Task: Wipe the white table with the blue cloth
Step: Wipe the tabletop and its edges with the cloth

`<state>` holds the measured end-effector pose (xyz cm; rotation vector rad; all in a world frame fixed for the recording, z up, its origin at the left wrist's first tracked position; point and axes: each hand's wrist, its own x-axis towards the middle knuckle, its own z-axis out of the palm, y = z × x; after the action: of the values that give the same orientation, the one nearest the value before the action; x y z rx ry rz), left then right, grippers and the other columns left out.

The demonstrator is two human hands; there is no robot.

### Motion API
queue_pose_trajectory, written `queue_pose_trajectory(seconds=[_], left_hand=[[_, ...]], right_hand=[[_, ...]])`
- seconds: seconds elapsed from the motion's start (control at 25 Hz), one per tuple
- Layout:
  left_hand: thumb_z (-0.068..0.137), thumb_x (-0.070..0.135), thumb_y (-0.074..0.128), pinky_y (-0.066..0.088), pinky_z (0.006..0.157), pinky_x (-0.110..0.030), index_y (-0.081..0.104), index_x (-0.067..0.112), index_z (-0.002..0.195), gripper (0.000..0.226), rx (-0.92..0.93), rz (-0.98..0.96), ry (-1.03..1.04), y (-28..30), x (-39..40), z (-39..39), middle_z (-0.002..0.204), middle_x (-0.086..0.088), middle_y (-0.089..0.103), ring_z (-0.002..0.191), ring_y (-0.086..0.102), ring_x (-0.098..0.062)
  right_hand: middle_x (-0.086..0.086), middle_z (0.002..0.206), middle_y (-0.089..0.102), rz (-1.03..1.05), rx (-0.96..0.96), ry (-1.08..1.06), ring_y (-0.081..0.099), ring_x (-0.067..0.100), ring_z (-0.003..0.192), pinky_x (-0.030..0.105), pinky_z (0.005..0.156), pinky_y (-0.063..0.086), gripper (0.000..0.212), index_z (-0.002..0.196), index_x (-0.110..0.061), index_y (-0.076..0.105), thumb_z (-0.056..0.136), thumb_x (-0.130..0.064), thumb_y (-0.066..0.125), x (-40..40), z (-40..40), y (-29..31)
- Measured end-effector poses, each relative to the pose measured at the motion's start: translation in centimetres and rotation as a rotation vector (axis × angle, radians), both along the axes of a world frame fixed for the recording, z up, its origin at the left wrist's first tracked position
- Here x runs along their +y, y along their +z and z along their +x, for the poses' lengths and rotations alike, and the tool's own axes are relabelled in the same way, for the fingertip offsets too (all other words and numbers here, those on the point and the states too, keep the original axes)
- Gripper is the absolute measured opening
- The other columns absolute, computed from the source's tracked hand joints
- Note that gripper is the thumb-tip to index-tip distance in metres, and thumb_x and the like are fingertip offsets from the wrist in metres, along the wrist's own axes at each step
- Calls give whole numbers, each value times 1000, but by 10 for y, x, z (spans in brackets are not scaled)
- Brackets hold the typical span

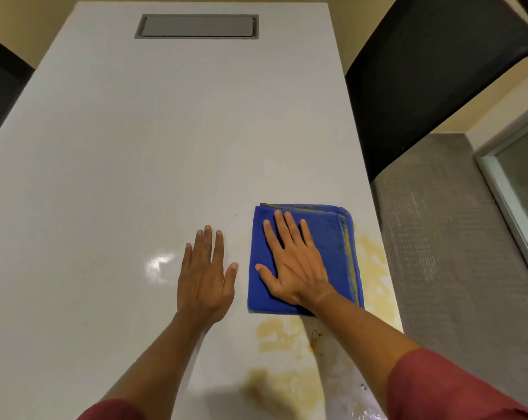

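**Wipe under way, stains remain**

I read the left hand (206, 275) as flat and spread on the bare bench (105, 177), gripping nothing. Just to its right, the right hand (293, 265) presses palm-down, fingers splayed, on the folded cloth (332, 237), near the bench's right edge. Cloth's long axis runs away from me, its layered edges on the far and right sides. Yellow stain (287, 338) nearer me and to the cloth's right looks unwiped; I judge most wiping is left.
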<state>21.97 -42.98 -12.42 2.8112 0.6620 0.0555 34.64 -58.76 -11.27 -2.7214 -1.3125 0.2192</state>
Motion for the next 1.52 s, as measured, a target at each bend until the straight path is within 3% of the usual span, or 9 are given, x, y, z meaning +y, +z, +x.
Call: queue_pose_trajectory(seconds=[0.32, 0.68, 1.28, 1.44, 1.52], left_hand=[[97, 47, 25, 10, 124, -44, 9, 15, 157, 69, 51, 40, -2, -8, 4, 2, 165, -9, 8, 153, 3, -23], [97, 51, 19, 6, 124, -42, 6, 17, 157, 71, 48, 41, -7, -9, 5, -1, 166, -7, 4, 153, -1, -20], [96, 46, 26, 7, 124, -42, 15, 15, 156, 69, 4, 42, 2, -4, 5, 8, 165, -11, 11, 153, 4, -22], [96, 44, 27, 9, 123, -44, 17, 13, 156, 69, -4, 28, -11, 5, 5, 13, 165, -13, 13, 153, 7, -24], [96, 44, 27, 8, 124, -43, 16, 13, 156, 68, 24, 45, 38, -11, -13, -24, 165, -13, 12, 153, 5, -23]], right_hand=[[13, 166, 3, -33, 7, 50, -2, 30, 153, 56, 122, 2, 86, 158, -18, 7, 90, -68, 27, 14, 15, -9], [12, 166, -5, -84, -7, -102, -8, 30, 153, 56, 122, -2, 88, 158, -21, 3, 88, -70, 24, -10, 30, -5], [21, 164, -1, -96, -38, -392, -3, 37, 152, 53, 123, 4, 89, 157, -11, 3, 87, -62, 22, -96, 74, -2], [22, 164, -4, -95, -36, -380, -5, 37, 152, 53, 123, 2, 87, 157, -10, 0, 88, -57, 25, -84, 67, 3], [21, 164, -5, -136, 0, -257, -6, 35, 152, 52, 123, 2, 88, 157, -11, -1, 87, -58, 24, -81, 29, -13]])
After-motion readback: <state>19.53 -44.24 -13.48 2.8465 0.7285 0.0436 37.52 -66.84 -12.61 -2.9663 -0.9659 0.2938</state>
